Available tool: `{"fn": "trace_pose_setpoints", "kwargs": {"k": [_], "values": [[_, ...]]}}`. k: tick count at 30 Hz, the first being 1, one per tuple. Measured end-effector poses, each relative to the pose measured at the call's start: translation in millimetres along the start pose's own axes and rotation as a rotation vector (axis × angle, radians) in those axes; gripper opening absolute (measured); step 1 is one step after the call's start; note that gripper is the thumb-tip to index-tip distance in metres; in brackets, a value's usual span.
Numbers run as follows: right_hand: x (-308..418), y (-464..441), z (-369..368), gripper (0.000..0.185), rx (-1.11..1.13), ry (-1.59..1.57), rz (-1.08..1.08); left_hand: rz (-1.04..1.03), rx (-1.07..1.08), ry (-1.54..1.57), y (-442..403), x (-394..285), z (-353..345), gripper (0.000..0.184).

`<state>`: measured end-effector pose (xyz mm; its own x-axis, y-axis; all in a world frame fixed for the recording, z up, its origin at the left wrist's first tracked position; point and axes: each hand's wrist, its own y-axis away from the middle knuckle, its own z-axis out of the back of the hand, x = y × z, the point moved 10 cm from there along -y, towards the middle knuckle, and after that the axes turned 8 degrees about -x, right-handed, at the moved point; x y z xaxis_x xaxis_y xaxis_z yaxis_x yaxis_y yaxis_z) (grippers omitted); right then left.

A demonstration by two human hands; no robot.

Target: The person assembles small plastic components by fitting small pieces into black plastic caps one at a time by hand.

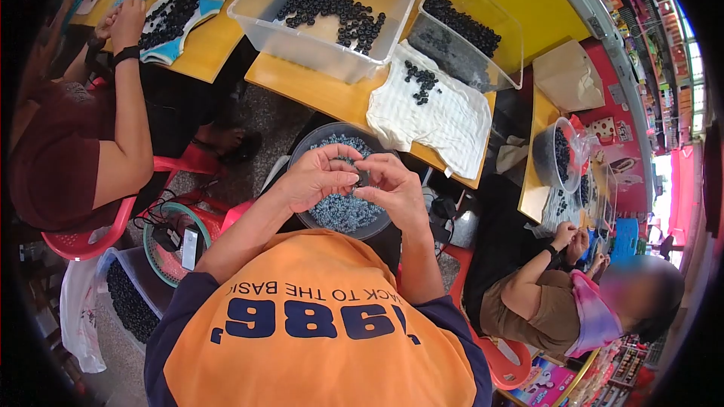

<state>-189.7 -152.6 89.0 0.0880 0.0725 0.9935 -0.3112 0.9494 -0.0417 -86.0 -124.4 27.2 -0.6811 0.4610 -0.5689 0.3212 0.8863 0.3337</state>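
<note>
My left hand [323, 179] and my right hand [392, 187] meet in front of my chest, fingertips almost touching. Both are closed in a pinch around a small dark piece, mostly hidden by the fingers and too small to name. Below them is a round dark grey basin [303, 141], filled with many small blue-grey pieces [343, 213]. Beyond the basin, a white cloth [445, 117] hangs over the edge of a yellow table, with a loose group of small black round parts [421, 81] on it.
A clear plastic bin [324, 60] and another clear bin [490, 68] hold black parts. Co-workers sit left [68, 151] and right [543, 294]. On the floor at left are a green-rimmed basket [151, 245] with a phone and a tub of black parts [132, 305].
</note>
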Motion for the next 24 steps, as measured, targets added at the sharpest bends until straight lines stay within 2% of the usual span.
{"fn": "trace_pose_setpoints", "kwargs": {"k": [2, 7, 10, 13, 14, 16, 18, 24], "values": [[-11, 4, -11, 0.036, 0.132, 0.02, -0.064, 0.02, 0.006, -0.025, -4, 4, 3, 0.032], [-26, 10, -13, 0.034, 0.147, -0.041, -0.067, 0.132, 0.018, -0.096, -5, 20, 13, 0.035], [-20, 12, -13, 0.033, 0.152, 0.057, -0.04, 0.185, -0.01, -0.061, -10, 33, 20, 0.034], [-11, 12, 13, 0.029, -0.184, 0.103, 0.037, 0.119, -0.087, 0.028, -19, 36, 22, 0.027], [-14, 14, 15, 0.029, -0.186, 0.104, 0.034, 0.106, -0.111, 0.082, -20, 38, 24, 0.022], [3, 20, 23, 0.028, -0.296, 0.294, 0.256, 0.092, -0.14, 0.137, -18, 39, 26, 0.017], [1, 22, 26, 0.026, -0.325, 0.278, 0.202, 0.083, -0.185, 0.195, -17, 38, 28, 0.011], [12, 21, 21, 0.02, -0.307, 0.314, 0.2, 0.059, -0.203, 0.222, -14, 35, 33, 0.012]]}}
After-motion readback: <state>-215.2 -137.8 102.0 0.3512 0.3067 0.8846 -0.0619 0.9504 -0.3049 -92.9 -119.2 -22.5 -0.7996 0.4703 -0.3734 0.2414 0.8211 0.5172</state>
